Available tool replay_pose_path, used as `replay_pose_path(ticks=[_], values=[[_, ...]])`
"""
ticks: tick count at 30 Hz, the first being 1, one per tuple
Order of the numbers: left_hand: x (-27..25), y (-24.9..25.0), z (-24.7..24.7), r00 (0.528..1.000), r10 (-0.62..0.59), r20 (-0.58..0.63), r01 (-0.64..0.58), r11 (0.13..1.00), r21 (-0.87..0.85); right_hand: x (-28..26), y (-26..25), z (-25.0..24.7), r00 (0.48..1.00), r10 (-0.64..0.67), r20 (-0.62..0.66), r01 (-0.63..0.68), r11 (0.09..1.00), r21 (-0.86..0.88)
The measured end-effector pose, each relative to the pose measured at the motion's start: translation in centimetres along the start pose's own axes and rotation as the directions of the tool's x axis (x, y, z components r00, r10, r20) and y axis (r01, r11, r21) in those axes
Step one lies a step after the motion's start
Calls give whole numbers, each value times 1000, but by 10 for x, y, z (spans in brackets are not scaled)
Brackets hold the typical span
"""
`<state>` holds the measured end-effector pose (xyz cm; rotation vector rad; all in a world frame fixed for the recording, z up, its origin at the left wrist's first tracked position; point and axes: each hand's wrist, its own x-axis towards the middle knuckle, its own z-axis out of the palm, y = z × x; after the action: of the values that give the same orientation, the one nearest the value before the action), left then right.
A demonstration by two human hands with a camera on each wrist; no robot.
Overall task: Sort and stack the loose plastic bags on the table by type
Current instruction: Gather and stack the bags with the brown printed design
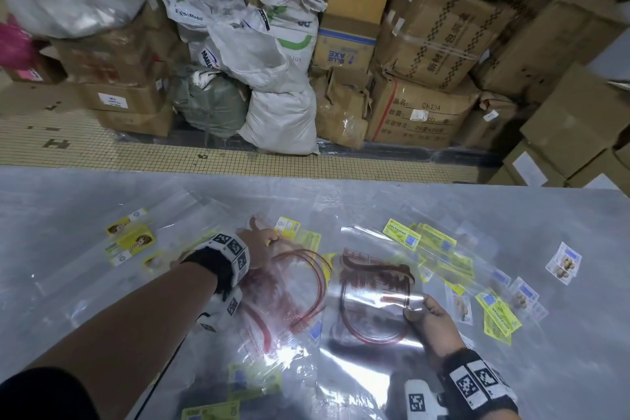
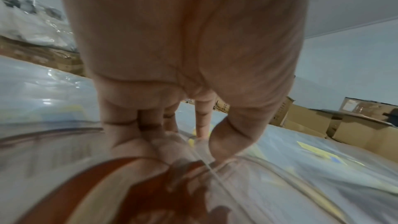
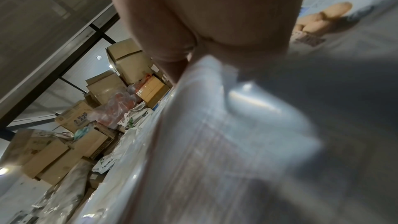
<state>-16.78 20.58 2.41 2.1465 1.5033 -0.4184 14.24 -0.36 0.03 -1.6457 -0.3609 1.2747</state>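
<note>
- Head view: grey table (image 1: pixel 51 215) strewn w/ clear plastic bags. Landmark = red-print bag (image 1: pixel 373 297), mid-table.
- Right hand (image 1: pixel 431 320) at that bag's right edge, thumb on top, fingers under: pinching it; the edge is lifted off the table.
- Left hand (image 1: pixel 262 245) left of the red-print bag, fingers spread flat on a red-print stack (image 1: pixel 289 290) just beside it; pressing, not clenched.
- Yellow-label bags (image 1: pixel 429 242) beyond and right of the red-print bag; more (image 1: pixel 131 240) well to its left, some (image 1: pixel 221 409) on its near side.
- White-label bags (image 1: pixel 562 262) far right of it.
- Past the table's far edge: boxes (image 1: pixel 439 44) and sacks (image 1: pixel 279 112) on the floor.
- Left wrist view: left hand (image 2: pixel 183 57) w/ fingers (image 2: pixel 120 125) reaching down straight onto clear film w/ red print (image 2: pixel 150 185); thumb tip touches film too. Blurred.
- Right wrist view: right hand (image 3: pixel 215 14) close up, film (image 3: pixel 204 108) running out from under the thumb; fingers hidden behind film. Boxes (image 3: pixel 127 60) in backgr.
</note>
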Motion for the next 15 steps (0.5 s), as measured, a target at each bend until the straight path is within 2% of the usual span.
replay_pose_path(ticks=[2, 4, 7, 8, 10, 11, 13, 15], values=[[-2, 2, 0, 1000, 9, 27, -10, 1000, 22, -1, -1, 1, 1000, 1, 7, -1, 1000, -1], [-9, 5, -6, 998, 68, -16, -67, 995, 70, -3, -2, 2, 1000, 0, 7, 0, 1000, 7], [-8, 10, -12, 987, 160, 29, -162, 979, 124, -6, -3, 3, 1000, -3, 5, 3, 1000, 20], [-14, 15, -22, 987, 72, 144, -78, 996, 39, -6, -3, 3, 1000, -4, 16, 3, 1000, 25], [-13, 13, -17, 971, 165, 175, -195, 966, 170, -7, -3, 3, 1000, -6, 24, 5, 1000, 24], [-23, 15, -18, 961, 74, 268, -110, 986, 124, -7, -4, 3, 1000, -7, 24, 6, 1000, 22], [-31, 11, -18, 983, 138, 124, -141, 990, 10, -7, -5, 3, 999, -12, 31, 11, 1000, 20], [-34, 8, -13, 980, 153, 128, -147, 987, -60, -8, -6, 5, 999, -23, 46, 23, 1000, 10]])
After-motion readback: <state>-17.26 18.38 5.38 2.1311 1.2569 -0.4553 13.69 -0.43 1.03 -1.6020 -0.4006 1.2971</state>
